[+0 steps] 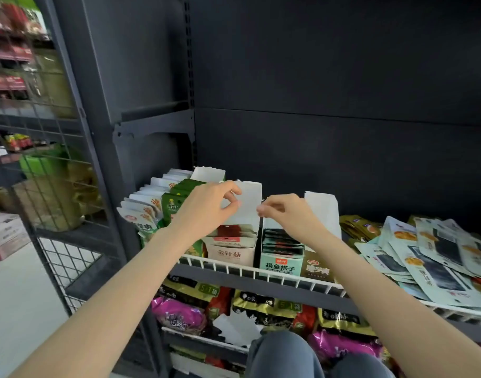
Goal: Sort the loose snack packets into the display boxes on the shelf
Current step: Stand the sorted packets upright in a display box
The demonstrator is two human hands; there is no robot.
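Two open display boxes stand side by side behind the white wire rail (261,274) of the shelf. The beige box (229,253) holds red-and-beige packets, and its white lid flap (250,203) stands upright. My left hand (206,205) pinches the left edge of that flap. The mint-green box (280,264) to its right holds dark packets, and its white flap (322,211) stands behind my right hand (283,214). That hand's fingertips are pinched together at the gap between the two boxes; what they hold is unclear. Loose pale-blue snack packets (425,257) lie heaped at the right.
Rows of white and green packets (157,208) fill the shelf's left end. A brown box (317,267) stands right of the mint one. The shelf below carries purple and olive bags (184,312). A wire mesh panel (56,192) stands at the left. My knees (285,356) are at the bottom.
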